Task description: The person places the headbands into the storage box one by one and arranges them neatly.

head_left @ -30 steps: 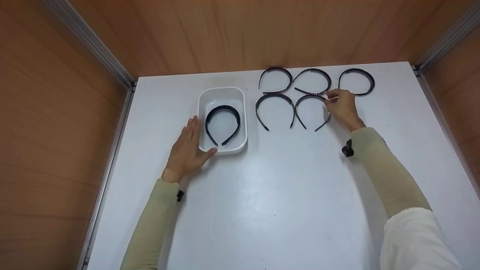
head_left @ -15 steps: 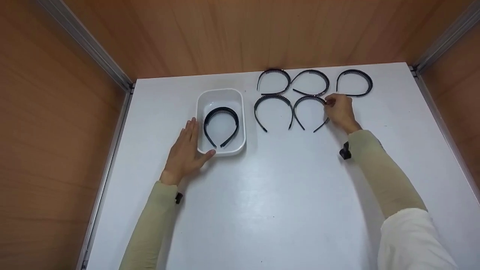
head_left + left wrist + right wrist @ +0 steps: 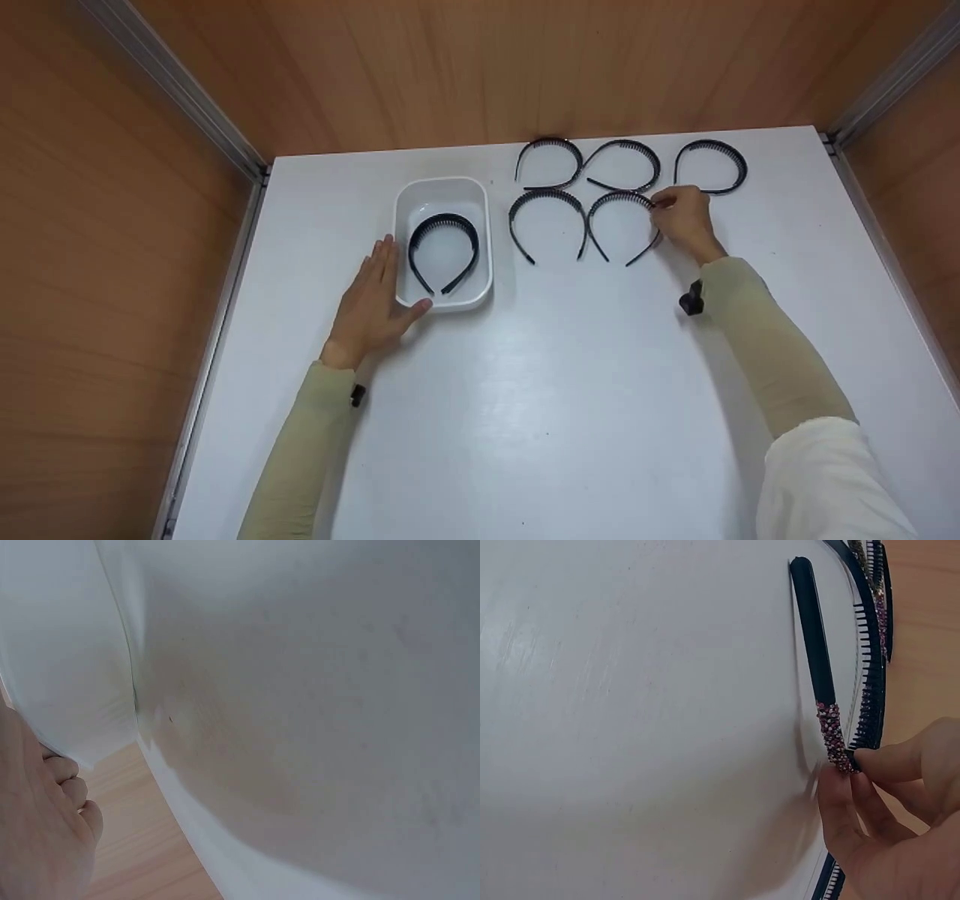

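My left hand [image 3: 365, 304] lies along the left side of a white plastic tub [image 3: 490, 277], fingers straight against its wall and thumb at the near corner. Inside the tub sits a black toothed headband [image 3: 476, 244]; more than one may be stacked there. At the right, my right hand [image 3: 684, 219] pinches the right side of a black headband [image 3: 598, 234] in the front row. In the right wrist view, thumb and fingers grip that headband [image 3: 821, 664] where pink sparkly beads cover it. The left wrist view has part of the left hand [image 3: 45, 810] at the tub's wall [image 3: 67, 652].
To the left of the gripped headband lies another headband [image 3: 513, 225]. Behind them, a back row holds a left headband [image 3: 580, 161], a middle headband [image 3: 658, 161] and a right headband [image 3: 742, 165]. Wooden panels [image 3: 480, 67] wall in the white table [image 3: 487, 420].
My right hand has come slightly toward me and now pinches the front-row headband at its right side. The left hand stays at the tub. The view has shifted a little.
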A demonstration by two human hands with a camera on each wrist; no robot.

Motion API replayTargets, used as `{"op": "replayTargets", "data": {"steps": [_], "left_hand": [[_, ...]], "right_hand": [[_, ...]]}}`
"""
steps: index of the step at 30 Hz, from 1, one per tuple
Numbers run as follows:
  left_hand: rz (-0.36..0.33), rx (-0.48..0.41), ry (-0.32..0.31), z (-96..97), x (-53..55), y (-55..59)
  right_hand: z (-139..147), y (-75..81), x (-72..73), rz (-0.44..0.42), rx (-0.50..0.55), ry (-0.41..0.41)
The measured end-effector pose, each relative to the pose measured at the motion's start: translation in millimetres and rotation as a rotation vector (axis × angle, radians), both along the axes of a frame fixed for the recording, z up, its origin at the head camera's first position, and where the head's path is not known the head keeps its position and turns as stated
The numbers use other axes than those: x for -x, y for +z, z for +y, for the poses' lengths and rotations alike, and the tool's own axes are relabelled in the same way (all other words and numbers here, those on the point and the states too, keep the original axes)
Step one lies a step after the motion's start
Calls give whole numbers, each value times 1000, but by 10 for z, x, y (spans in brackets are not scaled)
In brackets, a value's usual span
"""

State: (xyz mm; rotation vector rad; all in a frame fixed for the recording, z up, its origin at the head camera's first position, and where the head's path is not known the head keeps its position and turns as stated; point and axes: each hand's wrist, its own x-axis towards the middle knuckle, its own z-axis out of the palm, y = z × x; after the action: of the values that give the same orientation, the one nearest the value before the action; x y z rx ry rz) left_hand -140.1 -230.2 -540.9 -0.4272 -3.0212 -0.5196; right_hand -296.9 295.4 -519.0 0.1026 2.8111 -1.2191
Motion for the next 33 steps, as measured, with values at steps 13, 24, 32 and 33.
{"op": "replayTargets", "data": {"steps": [13, 24, 32, 33], "left_hand": [[12, 6, 0, 9, -17, 41], [12, 9, -11, 13, -30, 59], [31, 6, -16, 11, -24, 55], [33, 3, -16, 12, -23, 54]], "right_hand": [[39, 123, 4, -78, 46, -82], [60, 262, -9, -49, 155, -99], [39, 340, -17, -92, 224, -98], [35, 349, -20, -90, 222, -93]]}}
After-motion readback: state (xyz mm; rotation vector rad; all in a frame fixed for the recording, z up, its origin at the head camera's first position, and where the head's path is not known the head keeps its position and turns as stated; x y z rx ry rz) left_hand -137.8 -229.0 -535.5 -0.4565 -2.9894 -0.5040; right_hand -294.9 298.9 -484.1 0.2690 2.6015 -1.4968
